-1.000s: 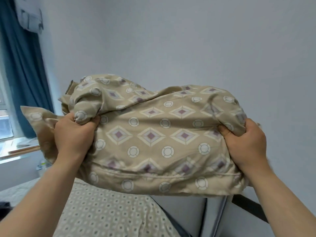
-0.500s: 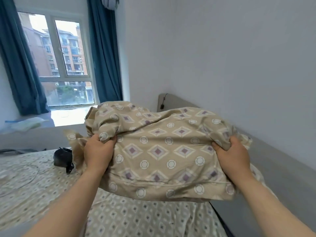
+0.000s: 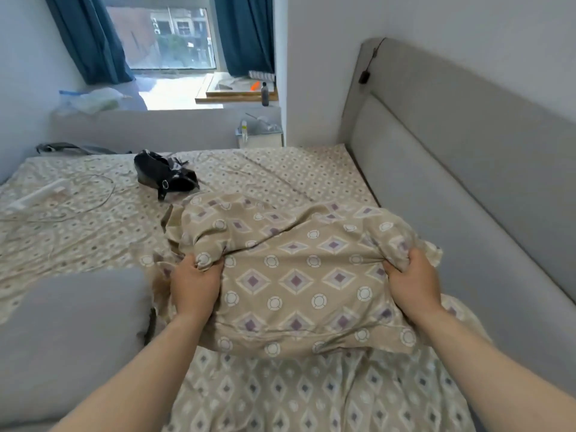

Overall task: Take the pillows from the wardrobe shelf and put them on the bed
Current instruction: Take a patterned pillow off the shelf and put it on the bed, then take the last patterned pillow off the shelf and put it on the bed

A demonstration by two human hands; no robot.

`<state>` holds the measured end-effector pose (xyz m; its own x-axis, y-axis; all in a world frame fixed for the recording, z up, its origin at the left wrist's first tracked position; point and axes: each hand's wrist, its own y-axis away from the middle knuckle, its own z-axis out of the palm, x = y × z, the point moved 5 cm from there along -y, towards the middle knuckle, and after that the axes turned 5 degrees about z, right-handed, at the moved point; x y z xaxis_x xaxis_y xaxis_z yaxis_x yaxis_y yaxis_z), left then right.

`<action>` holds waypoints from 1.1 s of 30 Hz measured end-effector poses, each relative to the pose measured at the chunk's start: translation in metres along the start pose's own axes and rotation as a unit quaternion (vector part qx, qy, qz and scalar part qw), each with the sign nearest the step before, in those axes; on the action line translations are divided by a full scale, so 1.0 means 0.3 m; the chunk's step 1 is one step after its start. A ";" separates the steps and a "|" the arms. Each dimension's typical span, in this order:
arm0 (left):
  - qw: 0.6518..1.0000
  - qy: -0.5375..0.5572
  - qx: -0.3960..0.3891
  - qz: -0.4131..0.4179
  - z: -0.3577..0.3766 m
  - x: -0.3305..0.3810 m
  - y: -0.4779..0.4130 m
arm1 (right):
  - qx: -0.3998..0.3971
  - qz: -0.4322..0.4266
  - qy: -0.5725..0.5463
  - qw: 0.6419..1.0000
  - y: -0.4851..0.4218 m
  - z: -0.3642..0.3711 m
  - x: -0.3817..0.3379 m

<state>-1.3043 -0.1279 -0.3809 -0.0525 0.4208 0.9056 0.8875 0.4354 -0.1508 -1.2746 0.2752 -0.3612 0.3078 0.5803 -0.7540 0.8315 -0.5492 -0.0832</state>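
Observation:
A beige pillow point(image 3: 299, 275) printed with purple diamonds and white rings is low over the bed point(image 3: 280, 173), close to the grey headboard point(image 3: 467, 169). My left hand point(image 3: 194, 283) clutches a bunch of its cover on the left side. My right hand point(image 3: 411, 282) grips the bunched cover at the right end. Whether the pillow's underside touches the patterned sheet I cannot tell. A second patterned cushion or cover point(image 3: 311, 397) lies beneath it near me. The wardrobe is out of view.
A plain grey pillow point(image 3: 68, 338) lies at the lower left. A black handbag point(image 3: 165, 176) sits mid-bed, with a white cable and bar point(image 3: 40, 194) to its left. Behind are a window with blue curtains point(image 3: 246, 32), a sill with a dark bottle point(image 3: 265, 94), and a small bedside stand point(image 3: 260, 135).
The view has swung from the wall down onto the bed. Both hands have lowered the pillow from chest height toward the mattress by the headboard, keeping the same grip.

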 end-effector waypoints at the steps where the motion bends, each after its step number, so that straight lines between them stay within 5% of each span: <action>1: 1.000 -0.005 0.010 -0.014 0.027 -0.079 0.022 | -0.003 0.008 0.001 1.000 -0.002 0.070 0.064; 11: 0.988 -0.079 0.043 -0.129 0.134 -0.809 0.173 | -0.137 0.061 0.027 0.988 0.136 0.696 0.585; 19: 0.956 -0.182 -0.065 -0.222 0.144 -1.104 0.279 | -0.191 0.129 0.144 0.962 0.263 0.826 0.798; 23: 0.941 -0.246 -0.012 -0.233 0.076 -0.970 0.206 | -0.185 0.131 0.118 0.967 0.240 0.771 0.643; 28: 0.986 -0.067 -0.111 -0.104 0.078 -0.570 0.033 | -0.221 -0.002 -0.005 0.975 0.197 0.691 0.153; 33: 0.996 0.016 -0.091 0.008 -0.158 -0.082 -0.086 | -0.220 -0.107 -0.109 0.963 0.229 0.484 -0.406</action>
<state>-1.3043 -0.1873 -0.3803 -0.0259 0.4004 0.9160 0.9564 0.2766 -0.0939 -1.3221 0.0794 -0.3698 0.0419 0.4854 -0.8733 0.9955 -0.0948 -0.0050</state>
